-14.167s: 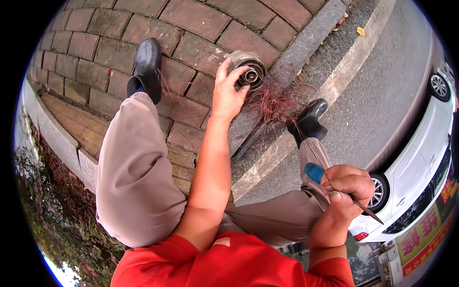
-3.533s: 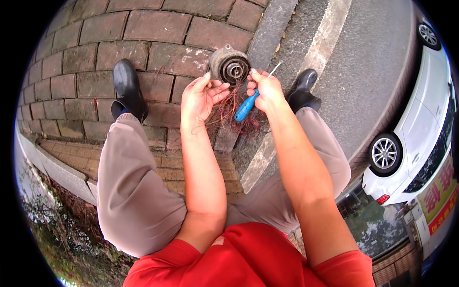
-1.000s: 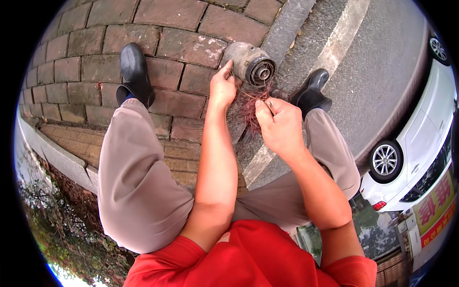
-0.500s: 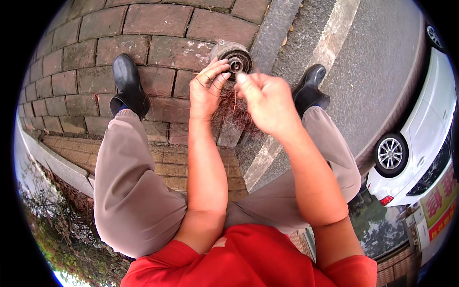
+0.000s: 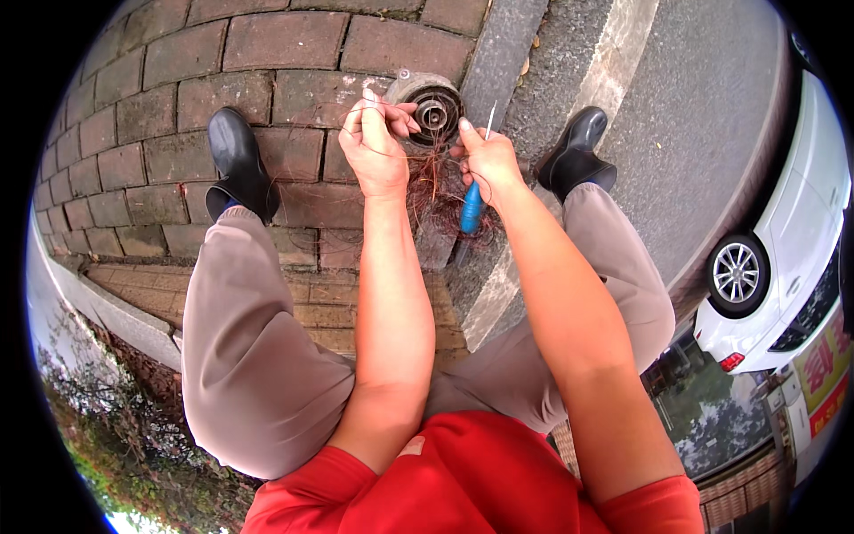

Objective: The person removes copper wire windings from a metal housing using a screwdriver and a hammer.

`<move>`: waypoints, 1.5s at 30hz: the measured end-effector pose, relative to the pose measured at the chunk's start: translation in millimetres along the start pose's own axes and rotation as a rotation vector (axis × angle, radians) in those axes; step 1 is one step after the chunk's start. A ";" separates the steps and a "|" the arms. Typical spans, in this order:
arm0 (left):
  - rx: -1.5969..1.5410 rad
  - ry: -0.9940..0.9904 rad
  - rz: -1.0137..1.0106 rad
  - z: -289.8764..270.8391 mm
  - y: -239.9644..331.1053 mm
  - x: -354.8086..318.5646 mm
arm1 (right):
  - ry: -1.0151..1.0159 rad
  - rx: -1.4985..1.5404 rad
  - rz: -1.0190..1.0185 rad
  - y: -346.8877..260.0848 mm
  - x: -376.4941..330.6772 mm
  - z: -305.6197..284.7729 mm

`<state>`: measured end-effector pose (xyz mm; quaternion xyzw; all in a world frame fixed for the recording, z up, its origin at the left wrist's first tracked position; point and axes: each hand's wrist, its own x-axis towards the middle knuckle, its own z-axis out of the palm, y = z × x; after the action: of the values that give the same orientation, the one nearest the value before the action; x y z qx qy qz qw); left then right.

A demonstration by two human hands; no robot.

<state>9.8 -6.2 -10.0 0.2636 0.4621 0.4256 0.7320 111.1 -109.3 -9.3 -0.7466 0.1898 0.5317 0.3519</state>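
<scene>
A round, dirty metal motor housing (image 5: 400, 87) with a ringed hollow centre sits on the bricks by the kerb. At its left side is my left hand (image 5: 374, 147), closed, with fine copper wire (image 5: 334, 109) trailing from its fingers. My right hand (image 5: 491, 166), at the housing's lower right, grips a screwdriver with a blue handle (image 5: 471, 212) and a thin metal shaft pointing away from me. Between and below the hands lies a tangle of reddish copper wire (image 5: 433, 182), partly hidden behind the right hand.
My black boots (image 5: 238, 158) stand on either side of the work. A grey kerb stone (image 5: 503, 67) separates brick paving (image 5: 285, 40) from the asphalt road (image 5: 685, 116). To the right a white car (image 5: 792, 222) is on the road; shrubs (image 5: 116, 427) grow at the lower left.
My right hand has drawn back from the housing's centre and its screwdriver is now plainly visible. My left hand has shifted slightly left, with wire at its fingers.
</scene>
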 end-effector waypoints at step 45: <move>-0.027 -0.040 -0.636 -36.1 96.1 -3.5 | 0.042 -0.054 0.059 13.5 8.7 2.3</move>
<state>-59.9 38.4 50.8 0.1047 0.5012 0.1760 0.8408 103.8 -116.0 -22.2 -0.7609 0.2046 0.5310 0.3117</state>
